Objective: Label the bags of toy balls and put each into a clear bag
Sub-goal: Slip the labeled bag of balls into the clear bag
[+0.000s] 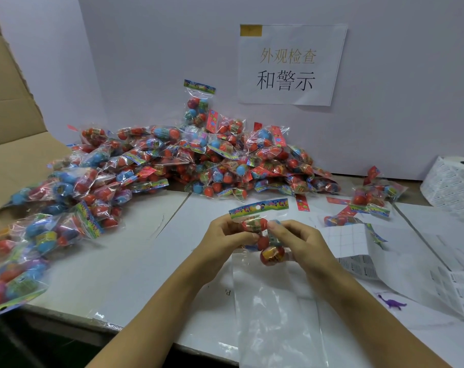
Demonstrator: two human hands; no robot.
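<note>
A bag of toy balls (262,229) with a blue-green header card and red balls inside is held upright over the table between both hands. My left hand (225,235) grips its left side. My right hand (297,237) pinches its right side, fingertips on the front of the bag. Below it, a clear bag (276,309) lies flat on the white table, its mouth toward the held bag. A big heap of ball bags (193,160) fills the back and left of the table.
A roll of white labels (454,181) stands at the right edge, with label strips (358,266) trailing over the table. Two loose ball bags (369,200) lie at the right. A purple toy dinosaur (391,304) lies nearby. Cardboard (10,107) is at left. A paper sign (289,65) hangs behind.
</note>
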